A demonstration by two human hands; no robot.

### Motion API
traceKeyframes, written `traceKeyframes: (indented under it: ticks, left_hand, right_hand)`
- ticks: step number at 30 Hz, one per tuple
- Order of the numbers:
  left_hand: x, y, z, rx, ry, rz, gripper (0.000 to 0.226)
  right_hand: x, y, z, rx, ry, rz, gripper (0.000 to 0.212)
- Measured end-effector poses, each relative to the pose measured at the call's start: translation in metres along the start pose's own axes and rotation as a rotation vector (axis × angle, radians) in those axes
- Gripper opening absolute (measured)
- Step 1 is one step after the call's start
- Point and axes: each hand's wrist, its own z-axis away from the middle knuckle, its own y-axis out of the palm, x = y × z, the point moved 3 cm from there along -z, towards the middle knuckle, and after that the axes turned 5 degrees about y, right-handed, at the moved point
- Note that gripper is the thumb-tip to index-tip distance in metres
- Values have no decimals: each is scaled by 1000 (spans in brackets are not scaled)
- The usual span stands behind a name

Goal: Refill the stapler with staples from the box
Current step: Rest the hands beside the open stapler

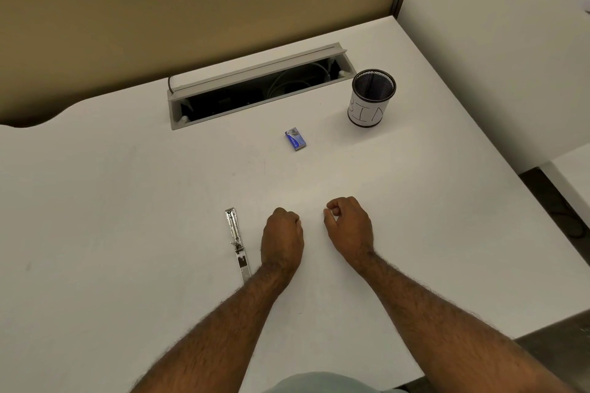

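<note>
A silver metal stapler (236, 241) lies swung fully open and flat on the white desk (127, 201), just left of my left hand (282, 238). That hand rests on the desk curled into a loose fist, with nothing visible in it. My right hand (349, 224) rests a little to the right, fingers curled, thumb and fingertips pinched together; whether something tiny sits between them I cannot tell. A small blue staple box (295, 138) lies farther back on the desk, beyond both hands and apart from them.
A black mesh pen cup (372, 98) with a white label stands at the back right. An open cable tray (260, 86) is sunk into the desk behind the box. Partition walls close the back and right sides; the desk's edge falls away at right.
</note>
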Motion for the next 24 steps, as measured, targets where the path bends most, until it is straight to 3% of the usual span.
traceKeyframes:
  ticks: [4, 7, 12, 24]
  left_hand:
    - [7, -6, 2, -63, -57, 140, 15]
    - [11, -8, 3, -62, -100, 117, 15]
    - [8, -6, -1, 27, -42, -28, 18]
    - [4, -4, -17, 260, -121, -161, 24]
  right_hand:
    - [-1, 0, 0, 3, 7, -1, 5]
    - [-1, 1, 0, -7, 4, -4, 4]
    - [-2, 2, 0, -13, -3, -14, 4]
    - [-2, 2, 0, -19, -1, -8, 6]
